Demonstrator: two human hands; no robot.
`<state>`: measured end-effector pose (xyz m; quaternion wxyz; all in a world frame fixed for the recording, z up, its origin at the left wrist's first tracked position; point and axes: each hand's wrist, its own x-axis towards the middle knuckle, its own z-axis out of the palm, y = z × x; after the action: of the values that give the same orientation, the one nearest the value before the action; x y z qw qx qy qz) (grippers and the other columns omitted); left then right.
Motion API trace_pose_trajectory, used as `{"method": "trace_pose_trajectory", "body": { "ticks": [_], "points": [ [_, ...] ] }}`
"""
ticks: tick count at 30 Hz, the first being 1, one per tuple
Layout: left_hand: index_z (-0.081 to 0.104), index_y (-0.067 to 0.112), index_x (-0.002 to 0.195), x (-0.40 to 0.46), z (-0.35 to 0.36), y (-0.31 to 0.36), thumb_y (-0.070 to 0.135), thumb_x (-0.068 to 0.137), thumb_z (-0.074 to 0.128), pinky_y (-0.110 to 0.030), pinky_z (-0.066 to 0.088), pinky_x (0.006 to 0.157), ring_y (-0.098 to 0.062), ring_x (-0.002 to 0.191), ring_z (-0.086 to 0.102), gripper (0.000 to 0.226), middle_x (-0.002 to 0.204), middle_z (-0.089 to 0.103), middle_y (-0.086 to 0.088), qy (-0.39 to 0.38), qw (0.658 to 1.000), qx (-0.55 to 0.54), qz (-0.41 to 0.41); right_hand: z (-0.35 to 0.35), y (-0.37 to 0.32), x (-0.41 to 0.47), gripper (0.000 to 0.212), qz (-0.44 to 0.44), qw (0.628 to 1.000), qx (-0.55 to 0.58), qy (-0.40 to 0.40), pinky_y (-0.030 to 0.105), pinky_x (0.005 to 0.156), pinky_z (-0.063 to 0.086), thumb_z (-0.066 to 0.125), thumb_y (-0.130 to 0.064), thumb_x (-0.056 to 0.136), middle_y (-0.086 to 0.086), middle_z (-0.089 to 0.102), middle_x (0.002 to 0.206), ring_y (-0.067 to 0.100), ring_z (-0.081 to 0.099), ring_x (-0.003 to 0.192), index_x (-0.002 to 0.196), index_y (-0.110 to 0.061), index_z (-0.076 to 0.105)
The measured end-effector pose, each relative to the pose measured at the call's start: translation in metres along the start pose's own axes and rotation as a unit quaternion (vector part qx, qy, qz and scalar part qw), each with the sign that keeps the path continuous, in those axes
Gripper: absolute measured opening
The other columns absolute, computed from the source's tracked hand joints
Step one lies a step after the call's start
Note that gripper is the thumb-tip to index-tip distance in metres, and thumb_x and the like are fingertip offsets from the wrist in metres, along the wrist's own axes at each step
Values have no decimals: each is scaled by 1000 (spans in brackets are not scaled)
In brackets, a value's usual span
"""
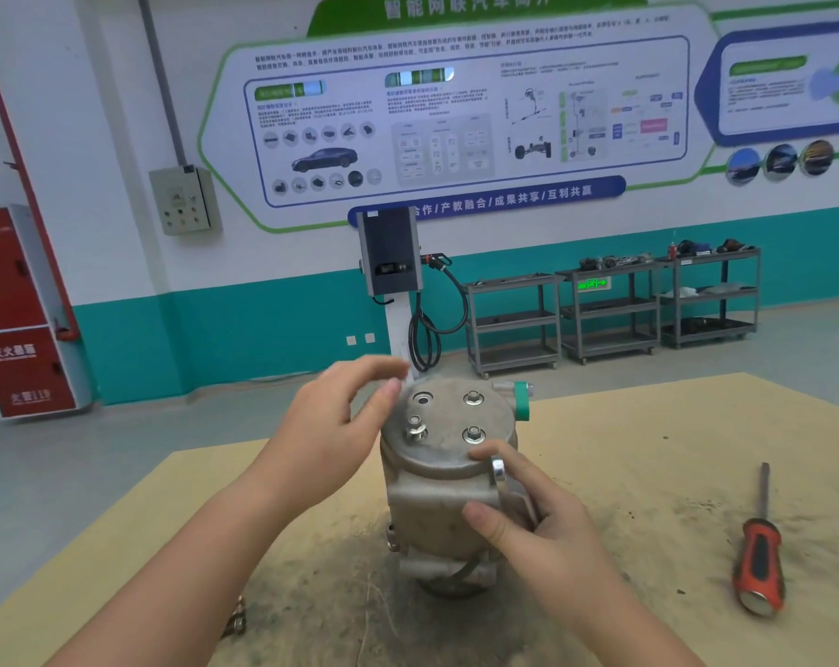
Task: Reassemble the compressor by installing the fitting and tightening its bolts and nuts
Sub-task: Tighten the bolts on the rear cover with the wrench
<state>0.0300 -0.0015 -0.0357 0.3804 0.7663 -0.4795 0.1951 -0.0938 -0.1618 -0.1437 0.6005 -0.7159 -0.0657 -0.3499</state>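
A grey metal compressor stands upright on the table. Its round end cover faces up. Two flanged bolts sit flush on the right side, a third bolt stands raised at the left, and one hole is empty. A green-capped port fitting sticks out at the upper right. My left hand hovers at the cover's left rim with fingers loosely spread, holding nothing. My right hand grips the compressor's right side, thumb on the body and fingertips at the cover's edge.
A red-and-black handled screwdriver lies on the tan tabletop to the right. A small metal part lies near the left front. Shelving carts, a charging post and a red cabinet stand beyond the table.
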Motion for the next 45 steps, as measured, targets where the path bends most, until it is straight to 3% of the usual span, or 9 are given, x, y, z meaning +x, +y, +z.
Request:
{"method": "trace_pose_trajectory", "body": {
  "ticks": [5,9,11,14,19,23,26,32,45],
  "points": [
    [57,38,125,19,17,5,48,98,38,-7,34,96,12,120,46,35,126,56,28,-71,991,-81,-74,-32,-8,6,37,43,998,55,5,14,41,27,78,-30,79,-14,33,48,6,27,40,114,-37,68],
    [52,39,135,13,35,4,68,82,30,-12,26,106,11,132,34,64,142,43,28,-133,988,-57,-49,-48,-5,14,27,98,977,146,122,16,40,16,59,-30,88,-4,19,46,9,15,37,104,-16,74],
    [49,35,140,8,42,4,74,79,25,-18,19,113,13,135,25,76,143,38,28,-133,991,-10,-23,-54,-5,17,39,112,948,223,196,20,39,21,45,-25,99,-3,22,40,11,20,33,86,4,66],
    [45,33,144,3,45,8,83,78,16,-25,23,115,7,133,25,87,143,39,27,-105,991,82,-11,-66,-5,19,49,141,904,293,278,31,50,29,36,-30,102,4,40,45,17,40,42,64,-4,52],
    [49,34,129,0,48,28,99,61,11,-29,33,100,-8,118,27,101,117,39,12,-40,971,234,-15,-71,-5,20,54,223,872,354,254,13,31,18,31,-42,103,11,45,51,12,27,27,63,-7,45],
    [10,42,151,3,55,35,101,54,19,-43,22,118,-16,149,0,114,160,5,16,-114,969,204,-78,-70,-12,20,37,260,809,476,227,14,26,27,43,-29,100,9,50,55,8,34,28,70,-8,47],
    [8,42,153,0,59,38,96,62,16,-44,26,116,-20,151,-9,106,164,2,11,-138,954,247,-95,-65,-22,25,10,200,784,551,204,16,36,39,55,-14,83,7,55,64,7,46,41,77,-7,52],
    [5,43,153,-9,53,36,91,64,18,-37,27,115,-12,150,-12,103,163,-1,15,-137,952,248,-115,-59,-29,43,17,141,811,517,237,20,43,46,46,-15,99,8,63,65,12,52,46,84,-7,52],
    [6,53,149,-12,41,24,93,58,27,-30,19,117,4,145,-14,101,157,-6,30,-148,967,188,-86,-61,-47,105,12,143,927,335,86,21,40,40,43,-9,99,7,58,63,14,46,42,87,-11,46]
  ]
}}
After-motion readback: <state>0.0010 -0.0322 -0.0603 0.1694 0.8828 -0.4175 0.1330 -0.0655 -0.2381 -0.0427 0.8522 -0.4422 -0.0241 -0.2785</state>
